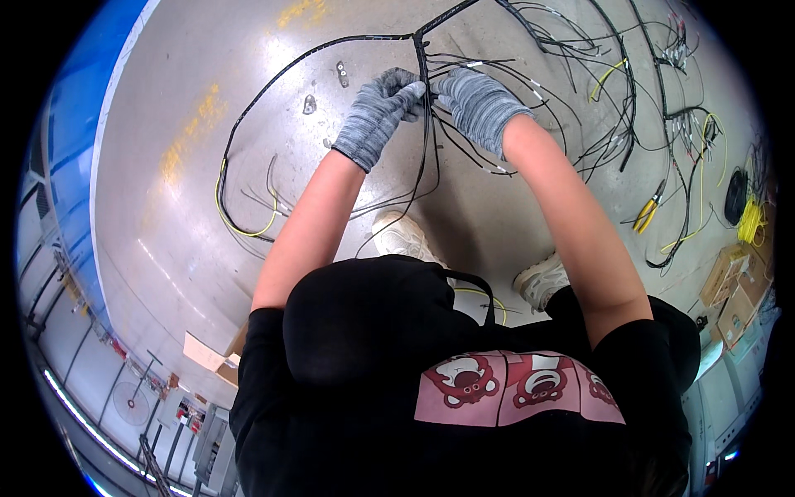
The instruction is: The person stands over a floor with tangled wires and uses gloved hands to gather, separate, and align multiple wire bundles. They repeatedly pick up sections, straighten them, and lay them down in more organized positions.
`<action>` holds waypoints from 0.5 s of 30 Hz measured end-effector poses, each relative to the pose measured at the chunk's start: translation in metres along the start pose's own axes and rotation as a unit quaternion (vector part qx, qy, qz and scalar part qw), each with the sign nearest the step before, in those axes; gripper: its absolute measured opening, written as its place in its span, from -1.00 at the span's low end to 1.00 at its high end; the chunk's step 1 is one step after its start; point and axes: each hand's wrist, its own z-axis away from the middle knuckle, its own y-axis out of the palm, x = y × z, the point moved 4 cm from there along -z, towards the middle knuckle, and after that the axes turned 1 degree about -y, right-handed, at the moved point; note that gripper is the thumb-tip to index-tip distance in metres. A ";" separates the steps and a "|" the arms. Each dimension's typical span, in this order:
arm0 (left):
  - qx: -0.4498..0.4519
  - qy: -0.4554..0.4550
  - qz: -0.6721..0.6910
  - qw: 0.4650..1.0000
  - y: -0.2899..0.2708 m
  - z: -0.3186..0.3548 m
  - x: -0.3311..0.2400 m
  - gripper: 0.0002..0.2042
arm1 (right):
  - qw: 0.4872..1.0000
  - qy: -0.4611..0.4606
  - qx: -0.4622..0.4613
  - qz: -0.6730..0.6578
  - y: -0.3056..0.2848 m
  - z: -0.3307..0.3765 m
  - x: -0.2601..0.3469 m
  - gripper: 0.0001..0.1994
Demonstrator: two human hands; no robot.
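Your black shirt (530,451) fills the lower view; its pink print (530,389) runs into folds at the right. A rounded black form (364,319) with a strap lies over your chest; cannot tell what it is. Your shoes (404,238) show only in part, the right one half covered by clothing.

Both hands gloved in grey, raised ahead of you at the harness (421,54), a black taped trunk with loose wires. Left hand (381,103): fingers closed on the trunk just below its fork, thumb in front, some tips behind the other glove parts. Right hand (479,99): fingers drawn narrow against the trunk's right side; tips obscured, so you cannot tell whether they grip it or a single wire. Harness runs out at the upper edge; one branch loops left across the floor (190,215).

Farther right: yellow-handled pliers (646,217), then a black coil (735,197) beside a yellow coil (752,224), and cardboard boxes (737,286) bent by the rim. Writing on them too small to read.
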 end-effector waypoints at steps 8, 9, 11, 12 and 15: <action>-0.001 0.013 -0.052 0.999 0.003 0.001 -0.004 -0.87 | 0.996 0.090 -0.016 0.008 -0.003 -0.002 0.003 -0.83; -0.003 0.019 -0.083 0.996 0.004 0.001 -0.006 -0.87 | 0.996 0.088 -0.006 0.017 -0.012 0.000 0.009 -0.82; 0.000 0.014 -0.081 0.997 0.002 0.001 -0.008 -0.86 | 0.997 0.066 -0.027 -0.006 -0.017 0.001 0.010 -0.82; 0.003 0.012 -0.081 0.997 0.001 0.001 -0.009 -0.85 | 0.996 0.047 -0.060 -0.037 -0.018 0.002 0.006 -0.82; -0.002 0.017 -0.048 0.999 0.003 0.002 -0.010 -0.85 | 0.975 0.010 -0.187 -0.116 -0.028 0.010 0.002 -0.80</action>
